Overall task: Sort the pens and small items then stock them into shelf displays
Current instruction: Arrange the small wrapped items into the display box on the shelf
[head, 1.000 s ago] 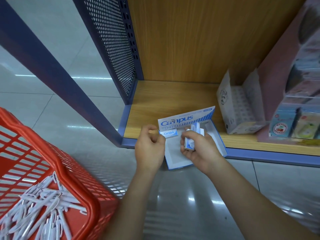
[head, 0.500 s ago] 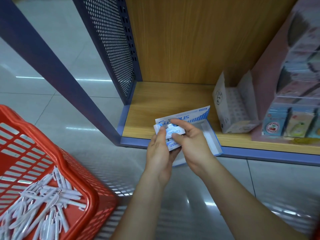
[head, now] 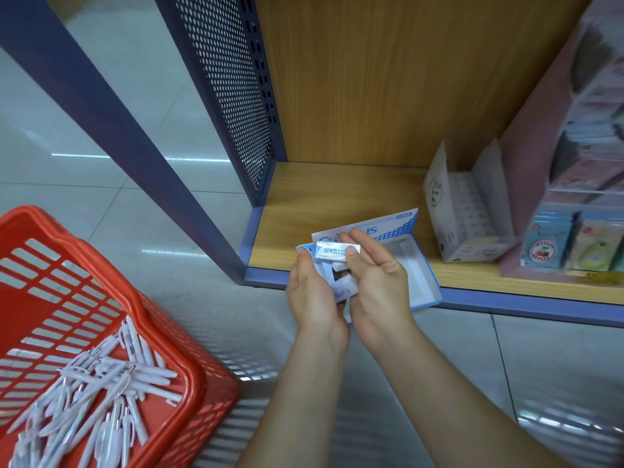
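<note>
Since half a second ago we have kept both hands together but turned the Campus packets (head: 343,289) in them, so that the top packet (head: 337,250) now shows its lettering upside down to us. A second ago the hands were apart, the left pinching a single packet.

We hold the little bundle in the air just in front of the shelf (head: 320,204) edge, at the near left corner of the open Campus display box (head: 423,282). The top packet lies with its long axis across our view, nearly level. One end rests against the left fingers (head: 304,257). The other end is pinched by the right thumb and fingers (head: 351,238).

The box lies just beyond the bundle and to its right, so our right hand (head: 378,285) is the nearer one. We judge that the packets will go forward and rightward into the box's open tray.

Our left hand (head: 312,298) stands on edge, its fingers curled round the loose packets from the left. The right hand faces it, palm inward, its fingers fairly straight and closed on the top packet. How many packets sit between the palms we cannot tell.

Further right on the shelf stands a pale printed carton (head: 467,228), well apart. White pens (head: 101,386) lie heaped in the red basket (head: 194,363) on the floor to our left.
</note>
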